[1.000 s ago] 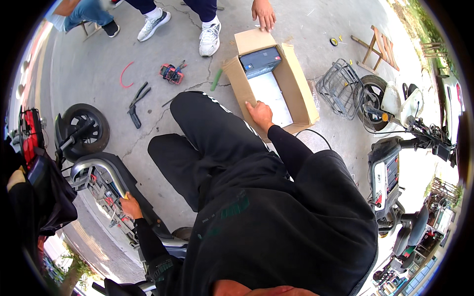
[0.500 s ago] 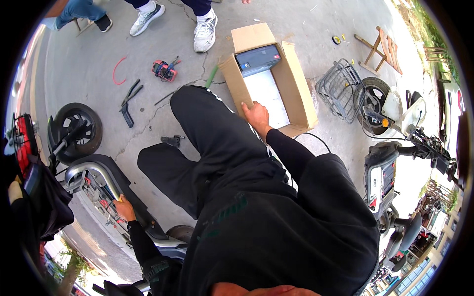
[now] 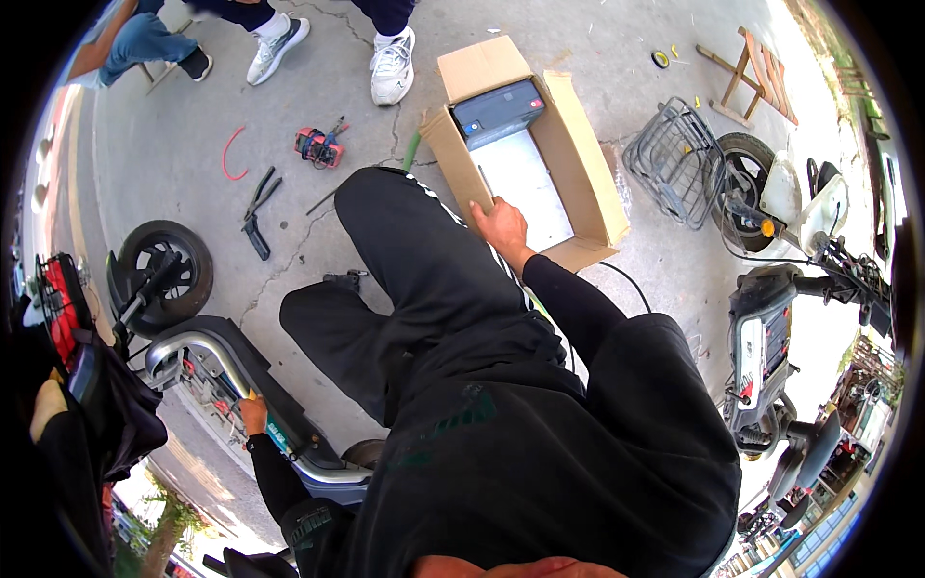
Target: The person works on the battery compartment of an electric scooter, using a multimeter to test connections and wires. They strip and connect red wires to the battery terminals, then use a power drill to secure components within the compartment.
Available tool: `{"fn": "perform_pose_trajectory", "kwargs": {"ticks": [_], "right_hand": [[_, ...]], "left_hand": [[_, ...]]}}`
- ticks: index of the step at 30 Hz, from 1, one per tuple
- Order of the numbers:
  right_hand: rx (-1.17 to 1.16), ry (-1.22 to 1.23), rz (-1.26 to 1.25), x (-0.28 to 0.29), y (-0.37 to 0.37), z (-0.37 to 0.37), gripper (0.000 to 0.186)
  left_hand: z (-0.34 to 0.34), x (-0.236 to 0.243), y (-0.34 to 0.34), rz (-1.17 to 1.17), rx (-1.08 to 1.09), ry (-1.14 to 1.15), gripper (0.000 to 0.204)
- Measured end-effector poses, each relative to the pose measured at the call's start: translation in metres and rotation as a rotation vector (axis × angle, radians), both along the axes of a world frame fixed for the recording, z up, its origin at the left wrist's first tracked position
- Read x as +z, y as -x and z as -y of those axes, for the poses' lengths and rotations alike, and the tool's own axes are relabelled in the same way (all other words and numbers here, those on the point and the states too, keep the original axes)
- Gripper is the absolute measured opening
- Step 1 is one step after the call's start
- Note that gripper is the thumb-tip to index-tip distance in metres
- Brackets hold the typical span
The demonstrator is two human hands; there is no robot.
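At the lower left, my left hand point(image 3: 253, 414) is closed around the silver metal tube point(image 3: 227, 358) along the side of an electric scooter. A bit of orange-yellow shows at its fingertips, too small to make out. My right hand point(image 3: 503, 227) grips the near left edge of an open cardboard box point(image 3: 590, 171), fingers over the rim and thumb hidden. In the box's far end sits a dark grey battery point(image 3: 501, 112) with a red and a blue terminal. White foam or board point(image 3: 528, 183) lies beside it in the box.
On the concrete lie black-handled cutters point(image 3: 258, 197), a red-and-black tool point(image 3: 319, 146), a red wire point(image 3: 231, 154) and yellow tape point(image 3: 660, 59). A wire basket point(image 3: 674, 164), wooden folding stool point(image 3: 752, 77) and another scooter point(image 3: 761, 337) stand right. A person's shoes point(image 3: 392, 69) are beyond the box.
The view has shifted slightly. A teal strip on the scooter beside my left hand now shows more. Both hands keep their holds on the tube and the box.
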State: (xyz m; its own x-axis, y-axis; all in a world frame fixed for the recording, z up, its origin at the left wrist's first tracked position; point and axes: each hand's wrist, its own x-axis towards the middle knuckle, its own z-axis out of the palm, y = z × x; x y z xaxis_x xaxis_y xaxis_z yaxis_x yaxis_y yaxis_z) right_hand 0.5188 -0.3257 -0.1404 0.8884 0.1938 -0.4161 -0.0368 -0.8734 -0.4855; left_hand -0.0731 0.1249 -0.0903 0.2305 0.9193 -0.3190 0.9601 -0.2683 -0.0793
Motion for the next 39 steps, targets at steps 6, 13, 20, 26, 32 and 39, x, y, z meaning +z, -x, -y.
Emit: {"fn": "perform_pose_trajectory", "kwargs": {"ticks": [6, 13, 20, 26, 32, 39], "right_hand": [[0.019, 0.017, 0.006, -0.003, -0.002, 0.002, 0.061], [0.009, -0.014, -0.002, 0.000, -0.001, -0.002, 0.061], [0.000, 0.002, -0.004, 0.005, 0.000, 0.000, 0.064], [-0.002, -0.008, 0.010, 0.004, 0.000, 0.000, 0.063], [-0.005, -0.038, -0.002, 0.003, 0.002, -0.003, 0.057], [0.029, -0.018, -0.242, -0.009, -0.021, 0.008, 0.074]], "left_hand": [[-0.023, -0.011, 0.008, -0.147, 0.086, 0.269, 0.060], [-0.033, -0.010, 0.025, -0.191, 0.139, 0.317, 0.054], [-0.010, 0.028, -0.036, -0.208, 0.352, 0.481, 0.052], [-0.016, 0.025, -0.025, -0.197, 0.347, 0.514, 0.047], [-0.027, 0.023, 0.001, -0.292, 0.197, 0.543, 0.040], [-0.011, 0.035, -0.039, -0.076, 0.406, 0.502, 0.039]]}}
